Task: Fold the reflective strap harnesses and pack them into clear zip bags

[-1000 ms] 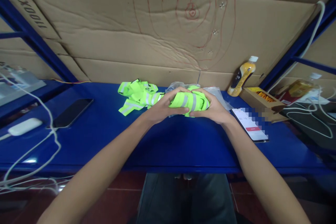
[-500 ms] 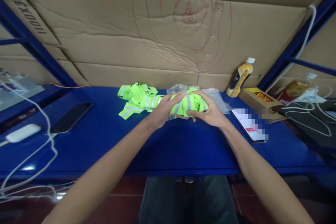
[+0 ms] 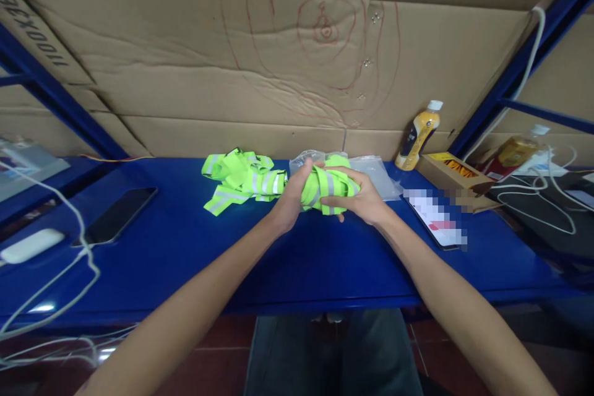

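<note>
A bundle of neon-yellow reflective straps [image 3: 330,184] with grey bands is gripped between both my hands above the blue table [image 3: 297,260]. My left hand [image 3: 291,198] closes on its left end, fingers wrapped round the fabric. My right hand [image 3: 359,199] cups its right side from below and behind. A clear plastic bag [image 3: 374,174] lies just behind the bundle. More neon-yellow straps [image 3: 239,178] lie loose on the table, left of my left hand.
A dark phone [image 3: 116,215] and a white charger [image 3: 28,246] with cables sit at the left. At the right are a lit phone [image 3: 434,219], a yellow drink bottle [image 3: 417,136], an open cardboard box [image 3: 452,174] and more cables. Cardboard lines the back.
The bundle has been squeezed tighter and moved slightly left. My left hand's fingers shifted up onto its left end while my right hand stayed under it.
</note>
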